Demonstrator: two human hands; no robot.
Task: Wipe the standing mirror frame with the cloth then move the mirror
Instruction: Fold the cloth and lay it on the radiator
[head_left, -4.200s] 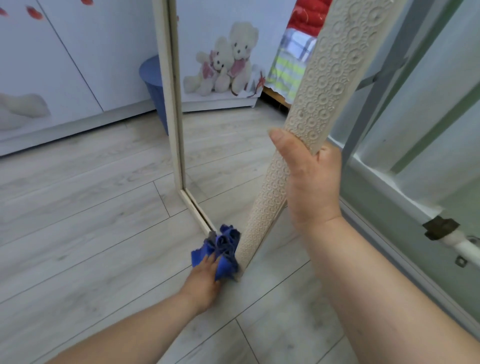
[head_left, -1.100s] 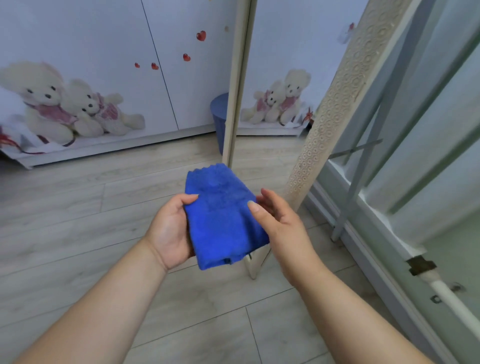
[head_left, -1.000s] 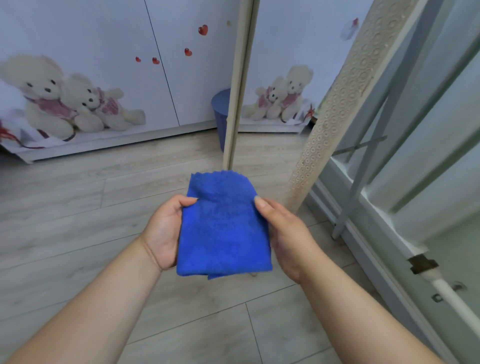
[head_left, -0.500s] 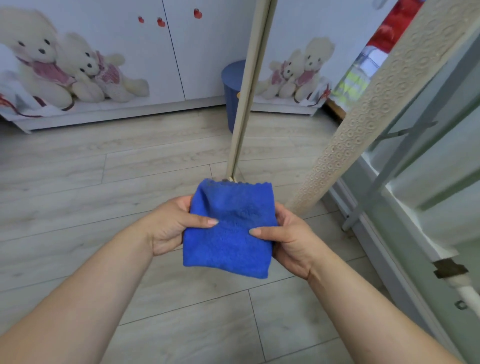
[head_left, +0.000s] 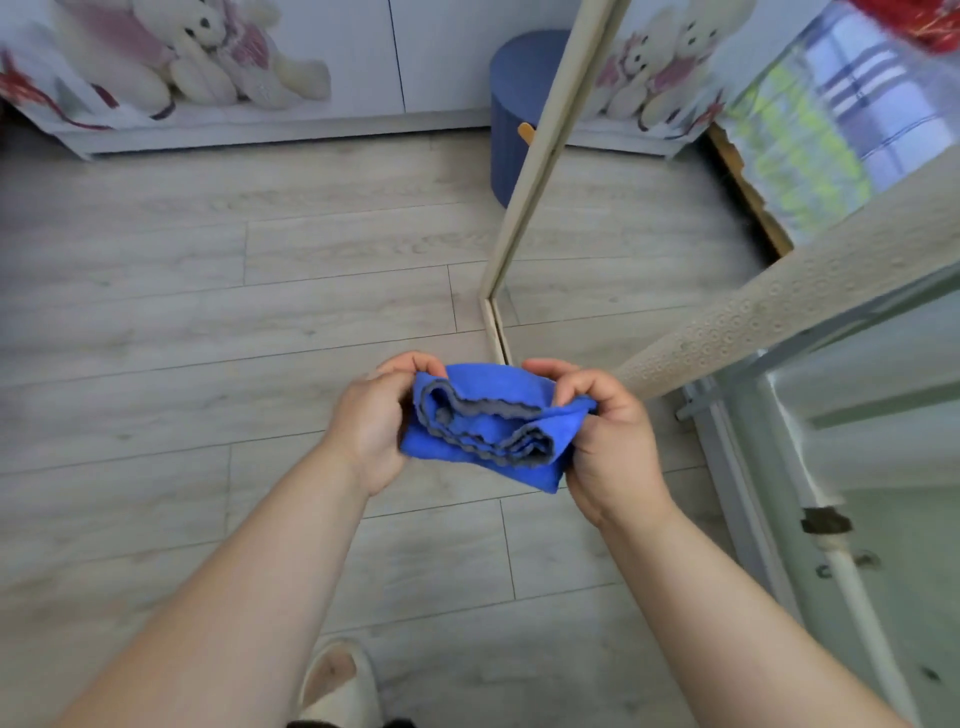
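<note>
You hold the blue cloth (head_left: 488, 431) bunched between both hands, out in front of you above the plank floor (head_left: 208, 312). Your left hand (head_left: 371, 421) grips its left end, fingers (head_left: 410, 361) curled over the top fold. Your right hand (head_left: 610, 441) pinches the right end, fingers (head_left: 566, 387) curled round it. The cloth's scalloped grey hem shows along the folds facing you.

The standing mirror (head_left: 623, 234) stands just beyond the cloth. Its bottom rail (head_left: 496, 332) sits on the floor, and its near end is hidden behind the cloth. The slim left edge (head_left: 540, 171) rises from the floor corner towards the top of the view. The embossed right frame side (head_left: 779, 306) slants up and right from close beside your right hand.

To the right, a glazed door frame (head_left: 753, 519) and a white pipe (head_left: 857, 613) run close along the mirror's side. To the left, the floor stretches broad to the teddy-print wardrobe (head_left: 208, 52). A blue bin (head_left: 514, 104) stands behind the mirror's left edge. Your slipper (head_left: 337, 680) shows at the bottom.
</note>
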